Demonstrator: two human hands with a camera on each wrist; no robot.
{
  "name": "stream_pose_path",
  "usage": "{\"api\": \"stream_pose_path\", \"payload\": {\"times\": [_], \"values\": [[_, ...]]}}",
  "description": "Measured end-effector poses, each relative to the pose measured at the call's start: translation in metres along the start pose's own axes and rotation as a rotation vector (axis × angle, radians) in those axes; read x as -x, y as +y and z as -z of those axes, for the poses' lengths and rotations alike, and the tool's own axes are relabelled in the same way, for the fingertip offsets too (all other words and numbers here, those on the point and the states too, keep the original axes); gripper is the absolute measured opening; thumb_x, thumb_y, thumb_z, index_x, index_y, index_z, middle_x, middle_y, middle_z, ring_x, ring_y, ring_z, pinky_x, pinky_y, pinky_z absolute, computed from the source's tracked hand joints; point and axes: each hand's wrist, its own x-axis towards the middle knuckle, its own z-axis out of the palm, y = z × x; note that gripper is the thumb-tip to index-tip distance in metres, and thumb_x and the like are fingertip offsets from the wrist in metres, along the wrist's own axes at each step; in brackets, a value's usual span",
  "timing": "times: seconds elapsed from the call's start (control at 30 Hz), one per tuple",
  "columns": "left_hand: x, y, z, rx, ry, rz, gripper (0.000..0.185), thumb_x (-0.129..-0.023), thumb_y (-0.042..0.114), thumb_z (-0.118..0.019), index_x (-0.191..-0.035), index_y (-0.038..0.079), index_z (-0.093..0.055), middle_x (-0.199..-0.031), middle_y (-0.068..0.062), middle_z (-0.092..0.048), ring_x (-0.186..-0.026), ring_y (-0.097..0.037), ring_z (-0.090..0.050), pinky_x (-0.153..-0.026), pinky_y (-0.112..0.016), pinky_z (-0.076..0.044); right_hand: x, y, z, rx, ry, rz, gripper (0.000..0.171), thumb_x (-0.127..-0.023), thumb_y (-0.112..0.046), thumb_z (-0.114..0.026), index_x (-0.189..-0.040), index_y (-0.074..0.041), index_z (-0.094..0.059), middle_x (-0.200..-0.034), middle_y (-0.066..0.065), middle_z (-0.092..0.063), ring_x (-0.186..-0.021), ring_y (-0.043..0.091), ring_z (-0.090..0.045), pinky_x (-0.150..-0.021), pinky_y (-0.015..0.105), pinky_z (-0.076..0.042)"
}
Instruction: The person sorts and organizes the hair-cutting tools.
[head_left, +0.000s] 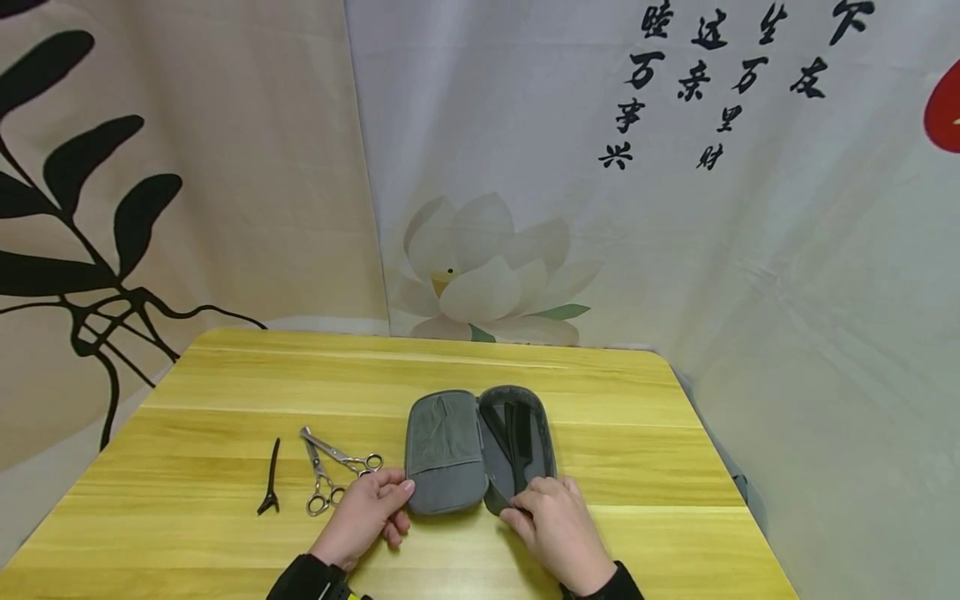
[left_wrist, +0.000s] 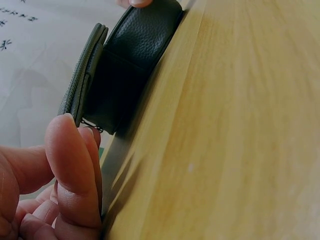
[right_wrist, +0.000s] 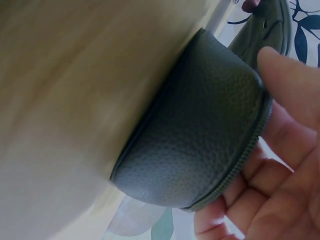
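Note:
A grey zip case (head_left: 448, 492) lies unfolded on the table. Its left half has a slip pocket; the deeper right half holds a black comb (head_left: 520, 433) and another slim black piece (head_left: 492, 423). My left hand (head_left: 367, 512) pinches the outer edge of the left flap between thumb and fingers, and the left wrist view shows that zipped edge (left_wrist: 82, 70) raised off the table. With thumb and fingers, my right hand (head_left: 558, 529) grips the near rim of the right half, over the comb's lower end. In the right wrist view, the pebbled side wall (right_wrist: 190, 125) faces the camera.
Left of the case lie two pairs of silver scissors, one pair (head_left: 341, 456) slanted and the other (head_left: 317, 475) nearer upright. Farther left is a black hair clip (head_left: 272, 483). A printed cloth (head_left: 487, 167) hangs behind the wooden table (head_left: 637, 433).

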Motion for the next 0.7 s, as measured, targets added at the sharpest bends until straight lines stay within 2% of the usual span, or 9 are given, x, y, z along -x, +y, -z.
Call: {"api": "stream_pose_path", "payload": {"times": [0.37,0.7], "values": [[-0.0013,-0.0006,0.0001,0.002,0.005,0.006,0.056,-0.111,0.02,-0.059,-0.151,-0.016,-0.042,-0.081,-0.009,-0.07,-0.06,-0.015,-0.065,-0.052,-0.03,-0.06,-0.0003,0.0045,-0.0023,-0.038,-0.039,-0.025,0.014,-0.089,-0.032,-0.088,-0.087,-0.019,-0.083,-0.083,-0.01,-0.069,-0.081,0.006,-0.063,-0.082,0.034,-0.046],[-0.0003,0.0007,0.0,-0.014,0.015,0.015,0.054,-0.111,0.019,-0.059,-0.149,-0.016,-0.044,-0.083,-0.01,-0.07,-0.061,-0.017,-0.066,-0.053,-0.031,-0.06,0.0009,0.0041,-0.0017,-0.039,-0.018,-0.021,0.014,-0.087,-0.031,-0.088,-0.085,-0.02,-0.081,-0.082,-0.011,-0.069,-0.08,0.006,-0.064,-0.082,0.033,-0.046]]}}
